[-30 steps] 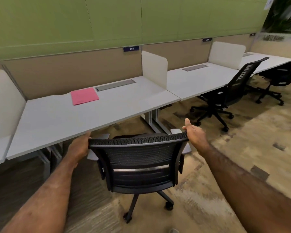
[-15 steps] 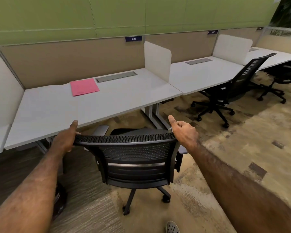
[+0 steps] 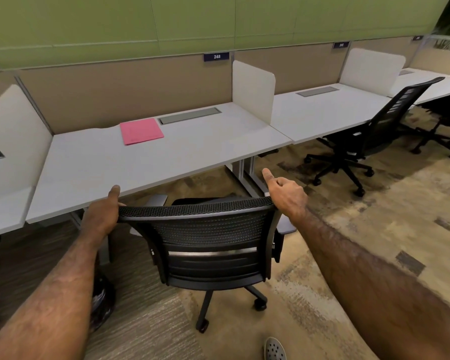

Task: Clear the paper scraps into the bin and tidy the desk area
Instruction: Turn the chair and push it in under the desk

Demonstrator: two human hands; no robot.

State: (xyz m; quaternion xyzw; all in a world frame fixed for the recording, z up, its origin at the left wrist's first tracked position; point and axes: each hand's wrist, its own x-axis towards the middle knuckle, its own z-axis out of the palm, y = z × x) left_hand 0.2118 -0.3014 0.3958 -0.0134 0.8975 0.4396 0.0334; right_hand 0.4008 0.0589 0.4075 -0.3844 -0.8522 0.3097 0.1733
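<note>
Both hands grip chair point(image 3: 208, 229) backrest top — L hand point(image 3: 102, 216), R hand point(image 3: 286, 196); pink folder point(image 3: 140, 131) on desk point(image 3: 94, 165).

Your left hand point(image 3: 103, 216) and right hand point(image 3: 287, 194) are bare, with no gloves, rings or watch showing. Both of your forearms are uncovered and hairy, with no sleeve reaching into view. On your foot you wear a grey shoe point(image 3: 274, 349) with small round holes across its toe.

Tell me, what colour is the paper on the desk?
Pink. The paper lies flat on the white desk, clearest in the head view.
</note>
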